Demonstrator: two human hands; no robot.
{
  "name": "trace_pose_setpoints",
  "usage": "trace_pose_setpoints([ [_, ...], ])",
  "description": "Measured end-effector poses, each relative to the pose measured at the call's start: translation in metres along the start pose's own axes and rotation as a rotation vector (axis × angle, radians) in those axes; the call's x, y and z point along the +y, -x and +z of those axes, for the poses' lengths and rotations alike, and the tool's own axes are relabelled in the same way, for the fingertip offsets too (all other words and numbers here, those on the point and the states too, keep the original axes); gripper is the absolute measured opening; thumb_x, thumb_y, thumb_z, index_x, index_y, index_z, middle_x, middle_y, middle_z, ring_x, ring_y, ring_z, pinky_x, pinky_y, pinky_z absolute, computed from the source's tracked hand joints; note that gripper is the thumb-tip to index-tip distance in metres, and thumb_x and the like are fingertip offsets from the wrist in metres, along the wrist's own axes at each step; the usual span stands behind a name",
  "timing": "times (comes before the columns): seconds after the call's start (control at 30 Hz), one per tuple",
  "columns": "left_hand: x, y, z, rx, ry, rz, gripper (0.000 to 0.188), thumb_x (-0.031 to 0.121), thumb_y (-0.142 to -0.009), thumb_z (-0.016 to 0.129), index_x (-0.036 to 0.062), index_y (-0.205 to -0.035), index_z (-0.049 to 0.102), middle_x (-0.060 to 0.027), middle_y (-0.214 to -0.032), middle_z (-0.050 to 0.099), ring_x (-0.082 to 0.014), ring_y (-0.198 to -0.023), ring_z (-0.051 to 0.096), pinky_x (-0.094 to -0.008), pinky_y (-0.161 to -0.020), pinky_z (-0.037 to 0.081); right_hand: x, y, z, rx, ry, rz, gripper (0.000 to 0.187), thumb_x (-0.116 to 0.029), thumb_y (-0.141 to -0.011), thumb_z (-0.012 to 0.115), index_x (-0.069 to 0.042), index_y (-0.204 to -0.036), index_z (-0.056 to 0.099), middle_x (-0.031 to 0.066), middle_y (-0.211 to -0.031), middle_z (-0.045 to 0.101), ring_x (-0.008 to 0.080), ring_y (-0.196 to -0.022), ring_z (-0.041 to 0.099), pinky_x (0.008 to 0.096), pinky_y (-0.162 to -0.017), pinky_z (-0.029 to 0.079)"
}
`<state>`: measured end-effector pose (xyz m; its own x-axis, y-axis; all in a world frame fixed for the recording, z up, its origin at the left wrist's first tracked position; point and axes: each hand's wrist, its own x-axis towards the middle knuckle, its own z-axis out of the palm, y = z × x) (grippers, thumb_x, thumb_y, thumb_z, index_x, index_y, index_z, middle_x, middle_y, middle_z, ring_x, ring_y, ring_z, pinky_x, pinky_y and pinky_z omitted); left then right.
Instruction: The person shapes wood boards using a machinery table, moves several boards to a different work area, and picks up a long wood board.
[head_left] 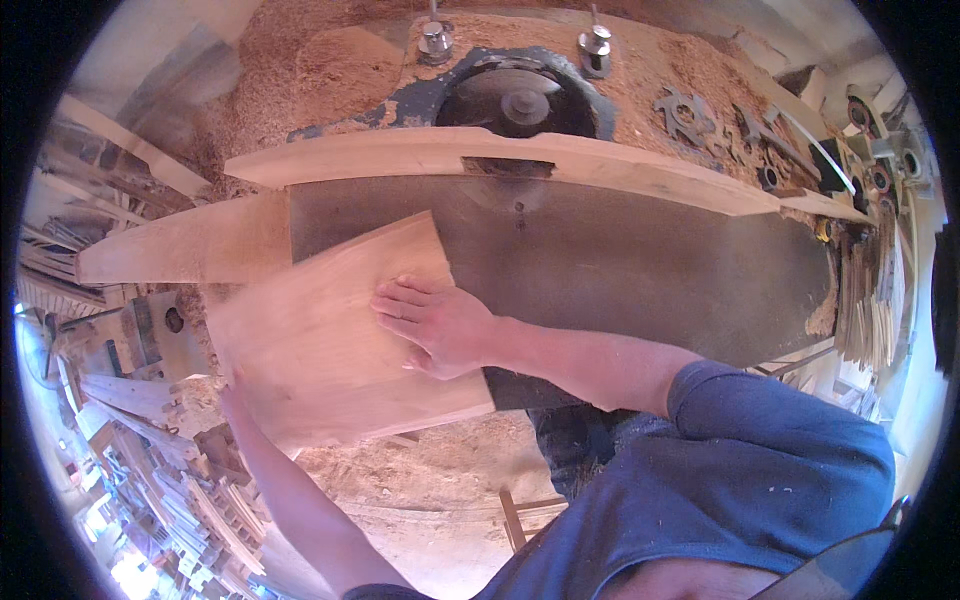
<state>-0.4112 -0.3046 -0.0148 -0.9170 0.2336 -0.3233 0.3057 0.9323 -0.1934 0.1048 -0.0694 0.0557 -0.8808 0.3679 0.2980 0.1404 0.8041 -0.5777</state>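
A wide, pale wooden board lies at a slant on the left part of a dark metal machine table, overhanging its left and near edges. My right hand rests flat on the board's top, toward its right side, fingers stretched out to the left. At the board's left edge is my left hand, gripping the edge, with most of its fingers hidden. Beyond the board, a wooden fence with a notch in its middle runs across the table. Behind the notch sits a round, dark spindle housing.
Sawdust covers the area behind the fence, where two metal clamp knobs stand. Toothed cutter heads lie at the back right. A wooden extension continues the table leftward. Stacked timber fills the lower left.
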Motion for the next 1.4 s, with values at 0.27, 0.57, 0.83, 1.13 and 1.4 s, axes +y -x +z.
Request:
trace_pose_setpoints([
  [0.27, -0.112, 0.379, 0.097, -0.376, 0.989, -0.350, 0.062, 0.041, -0.101, 0.054, -0.0040, -0.144, 0.046, -0.0187, -0.138, 0.055, -0.0318, -0.122, 0.055, -0.0416, -0.105, 0.045, 0.005, 0.064, -0.016, -0.130, 0.025, -0.352, 0.055, -0.025, -0.082, 0.066, 0.003, -0.127, 0.057, 0.0184, -0.142, 0.052, 0.0277, -0.138, 0.043, 0.0428, -0.119, 0.029],
  [0.57, 0.072, 0.806, 0.184, -0.604, 2.072, -0.489, 0.061, 0.044, -0.101, 0.051, 0.0012, -0.143, 0.044, -0.0191, -0.143, 0.050, -0.0362, -0.129, 0.050, -0.0520, -0.112, 0.037, -0.029, 0.286, -0.094, -0.251, 0.039, -0.153, 0.062, -0.030, -0.087, 0.061, 0.008, -0.135, 0.050, 0.0210, -0.149, 0.044, 0.0332, -0.144, 0.034, 0.0436, -0.121, 0.023],
  [0.83, 0.255, 0.968, 0.248, -0.912, 2.682, -0.474, 0.065, 0.041, -0.097, 0.058, -0.0014, -0.143, 0.040, -0.0230, -0.143, 0.048, -0.0379, -0.131, 0.047, -0.0526, -0.109, 0.041, 0.017, 0.426, -0.213, -0.274, 0.145, -0.125, 0.064, -0.032, -0.091, 0.058, 0.006, -0.141, 0.044, 0.0207, -0.154, 0.037, 0.0326, -0.146, 0.030, 0.0450, -0.122, 0.021],
  [1.13, 0.243, 0.972, 0.239, -0.305, 2.453, -0.587, 0.046, 0.023, -0.100, 0.052, -0.0004, -0.138, 0.043, -0.0226, -0.137, 0.054, -0.0384, -0.127, 0.052, -0.0552, -0.106, 0.045, 0.032, 0.470, -0.257, -0.360, 0.225, -0.073, 0.064, -0.030, -0.090, 0.060, 0.005, -0.141, 0.044, 0.0195, -0.154, 0.036, 0.0332, -0.147, 0.028, 0.0468, -0.122, 0.021],
  [1.4, 0.276, 1.021, 0.247, -0.944, 2.236, -0.593, 0.042, 0.035, -0.102, 0.053, 0.0025, -0.128, 0.048, -0.0226, -0.125, 0.059, -0.0369, -0.121, 0.056, -0.0535, -0.106, 0.043, 0.085, 0.506, -0.292, -0.228, 0.179, -0.044, 0.064, -0.025, -0.086, 0.062, 0.005, -0.141, 0.044, 0.0208, -0.152, 0.038, 0.0368, -0.146, 0.029, 0.0469, -0.121, 0.023],
])
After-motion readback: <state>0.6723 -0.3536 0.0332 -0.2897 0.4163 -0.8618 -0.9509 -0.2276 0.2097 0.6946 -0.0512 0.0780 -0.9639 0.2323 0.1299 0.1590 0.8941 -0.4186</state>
